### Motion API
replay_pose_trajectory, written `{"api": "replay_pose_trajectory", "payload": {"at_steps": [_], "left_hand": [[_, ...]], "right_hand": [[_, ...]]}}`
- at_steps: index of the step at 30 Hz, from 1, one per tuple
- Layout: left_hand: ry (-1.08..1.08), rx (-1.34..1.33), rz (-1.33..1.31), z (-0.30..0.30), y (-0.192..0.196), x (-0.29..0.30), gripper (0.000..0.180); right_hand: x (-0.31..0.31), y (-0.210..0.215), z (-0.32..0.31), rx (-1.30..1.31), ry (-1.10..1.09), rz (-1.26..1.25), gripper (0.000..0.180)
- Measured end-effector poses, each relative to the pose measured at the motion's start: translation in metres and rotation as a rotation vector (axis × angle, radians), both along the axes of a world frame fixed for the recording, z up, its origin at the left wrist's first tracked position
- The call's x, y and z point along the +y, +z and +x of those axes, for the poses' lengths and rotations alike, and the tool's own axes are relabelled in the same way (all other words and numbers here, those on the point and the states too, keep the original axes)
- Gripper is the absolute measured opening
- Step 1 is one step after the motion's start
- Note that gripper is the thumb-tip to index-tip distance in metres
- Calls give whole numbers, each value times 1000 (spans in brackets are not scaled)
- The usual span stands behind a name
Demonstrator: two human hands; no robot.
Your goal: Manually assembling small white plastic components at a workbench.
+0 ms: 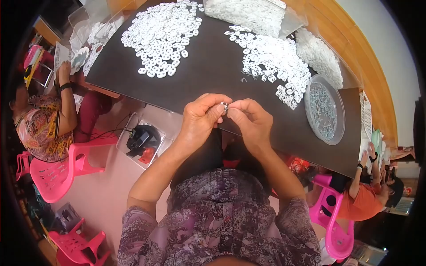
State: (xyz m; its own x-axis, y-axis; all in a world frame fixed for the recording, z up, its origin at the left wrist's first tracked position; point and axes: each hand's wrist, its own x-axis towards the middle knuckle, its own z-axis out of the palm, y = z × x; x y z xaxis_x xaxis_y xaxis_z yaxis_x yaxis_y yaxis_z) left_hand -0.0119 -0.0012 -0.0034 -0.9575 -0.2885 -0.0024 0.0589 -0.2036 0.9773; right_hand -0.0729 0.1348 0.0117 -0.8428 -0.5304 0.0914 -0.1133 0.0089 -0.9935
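Note:
Just over the table's near edge, my left hand [200, 114] and my right hand [254, 122] meet fingertip to fingertip. Both are closed in a pinch on one small white plastic piece [224, 105] with a dark or metallic bit at its middle. My fingers cover most of it, so its exact kind is hard to make out. Beyond my right hand lies a spread heap of small white plastic pieces with holes [273, 55]. A few thin grey metal pins or screws [243, 80] lie at the left edge of that heap.
A larger heap of white oval pieces [162, 37] covers the dark table [204, 66] at the far left. A round clear tub [341, 122] of small metal screws or pins stands right. Clear containers [244, 13] sit behind. People sit left [44, 119] and right [364, 199].

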Motion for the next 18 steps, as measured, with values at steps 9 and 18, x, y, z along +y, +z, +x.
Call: {"api": "replay_pose_trajectory", "payload": {"at_steps": [9, 18], "left_hand": [[33, 28, 76, 12, -3, -3, 17], [80, 35, -20, 17, -5, -2, 15]], "right_hand": [[-1, -3, 3, 26, 1, 87, 8], [-6, 3, 7, 41, 47, 87, 8]]}}
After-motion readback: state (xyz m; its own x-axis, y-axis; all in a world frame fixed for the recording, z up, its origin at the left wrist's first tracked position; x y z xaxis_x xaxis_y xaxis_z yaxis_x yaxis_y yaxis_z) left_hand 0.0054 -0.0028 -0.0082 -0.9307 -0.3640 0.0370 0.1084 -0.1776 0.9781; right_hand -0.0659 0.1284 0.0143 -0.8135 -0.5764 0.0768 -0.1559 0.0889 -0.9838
